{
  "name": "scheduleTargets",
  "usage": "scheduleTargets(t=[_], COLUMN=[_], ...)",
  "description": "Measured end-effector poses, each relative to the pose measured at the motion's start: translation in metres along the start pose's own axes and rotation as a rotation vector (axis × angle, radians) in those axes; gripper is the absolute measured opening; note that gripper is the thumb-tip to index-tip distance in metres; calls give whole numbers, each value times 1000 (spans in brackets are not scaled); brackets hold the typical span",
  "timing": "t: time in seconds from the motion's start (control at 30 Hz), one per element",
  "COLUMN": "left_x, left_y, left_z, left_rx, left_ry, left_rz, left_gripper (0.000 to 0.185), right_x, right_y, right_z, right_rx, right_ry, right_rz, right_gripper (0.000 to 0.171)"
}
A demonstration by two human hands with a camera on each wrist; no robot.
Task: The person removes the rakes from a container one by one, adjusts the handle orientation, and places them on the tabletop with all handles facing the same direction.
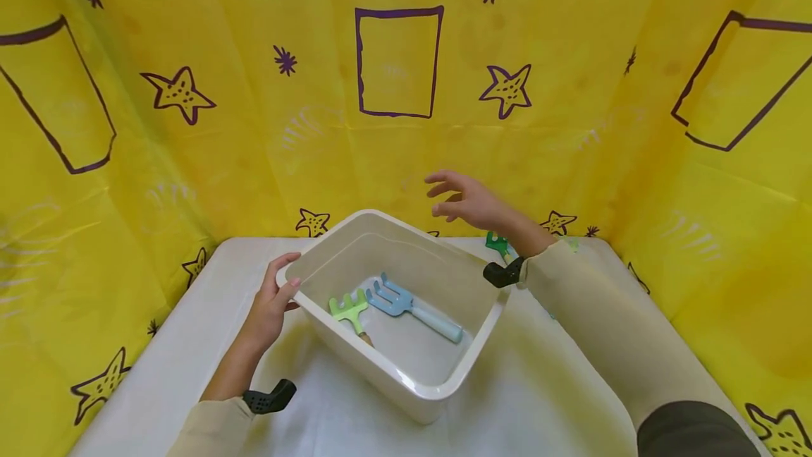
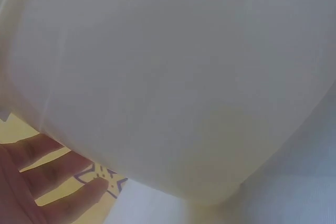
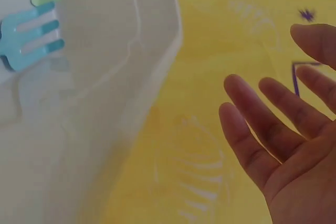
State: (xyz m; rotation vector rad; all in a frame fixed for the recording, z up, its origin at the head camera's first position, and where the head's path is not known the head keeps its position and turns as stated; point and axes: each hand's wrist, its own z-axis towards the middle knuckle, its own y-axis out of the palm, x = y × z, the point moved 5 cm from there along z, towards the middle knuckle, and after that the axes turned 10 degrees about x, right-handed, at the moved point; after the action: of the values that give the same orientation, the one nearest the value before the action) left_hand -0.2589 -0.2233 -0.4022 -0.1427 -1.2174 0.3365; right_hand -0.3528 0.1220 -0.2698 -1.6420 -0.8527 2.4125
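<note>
While the left hand (image 1: 269, 305) holds the near-left corner of the glossy white plastic tub (image 1: 406, 365), thumb over the rim and fingers flat against the outer wall, the right hand (image 1: 466, 202) hangs spread and empty in the air above the tub's far corner. The tub sits tilted on the white-covered bench (image 1: 158, 372), its open mouth turned toward the person. It looks light and rigid but smooth, so likely slippery on its walls; the rolled rim at opposite corners seems the surest hold. Inside lie a light blue toy rake (image 1: 406, 304) and a lime green toy rake (image 1: 350, 310), loose and apt to slide. A dark green toy (image 1: 498, 243) shows behind the right wrist.
</note>
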Motion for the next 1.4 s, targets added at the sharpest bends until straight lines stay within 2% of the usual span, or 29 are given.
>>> scheduleTargets(t=[0.33, 0.57, 0.73, 1.0, 1.2, 1.4], left_x=[-3, -2, -1, -3, -6, -6], left_y=[1, -3, -3, 2, 0, -2], left_z=[0, 0, 0, 2, 2, 1], left_rx=[25, 32, 24, 1, 9, 6], left_ry=[18, 13, 22, 25, 15, 18], left_rz=[33, 71, 46, 43, 43, 37], left_gripper=[46, 46, 47, 47, 47, 47], right_x=[-9, -9, -8, 8, 26, 32], right_y=[62, 115, 147, 162, 158, 180], right_z=[13, 16, 16, 14, 6, -10], right_rx=[-185, -406, -521, -552, -576, -722], right_ry=[-12, 59, 108, 164, 288, 362], right_rz=[-66, -138, -151, -54, -55, -40], right_gripper=[52, 46, 44, 50, 50, 50])
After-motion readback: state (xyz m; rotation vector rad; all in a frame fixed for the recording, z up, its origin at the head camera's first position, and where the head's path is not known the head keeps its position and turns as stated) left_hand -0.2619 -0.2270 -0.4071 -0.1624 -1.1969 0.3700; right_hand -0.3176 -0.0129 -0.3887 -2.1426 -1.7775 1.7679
